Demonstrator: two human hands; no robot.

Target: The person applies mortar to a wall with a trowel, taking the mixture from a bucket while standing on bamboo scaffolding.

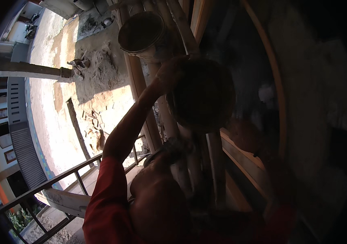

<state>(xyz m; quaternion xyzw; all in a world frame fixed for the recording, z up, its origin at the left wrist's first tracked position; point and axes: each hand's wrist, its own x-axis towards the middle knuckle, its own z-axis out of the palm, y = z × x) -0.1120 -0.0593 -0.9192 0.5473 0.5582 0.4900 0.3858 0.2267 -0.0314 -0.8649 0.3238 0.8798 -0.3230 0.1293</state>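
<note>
A dark, round bucket [202, 97] is held up in front of me, over the poles; the shade hides what is in it. My left hand [172, 75] reaches up from a red sleeve and is closed on the bucket's upper left edge. Low on the bucket's right side is my right hand [243, 135], in deep shadow. Its fingers are too dark to make out, and I cannot tell whether they touch the bucket. A second bucket [151, 52], with a pale, smeared outside, stands just beyond my left hand on the poles.
Long poles [216, 171] run side by side beneath me, with my foot [169, 150] on them. Along the right is a wood-framed dark window [277, 81]. A metal railing [80, 183] is at lower left. Far below lie sand [100, 61], rubble [94, 126] and sunlit ground.
</note>
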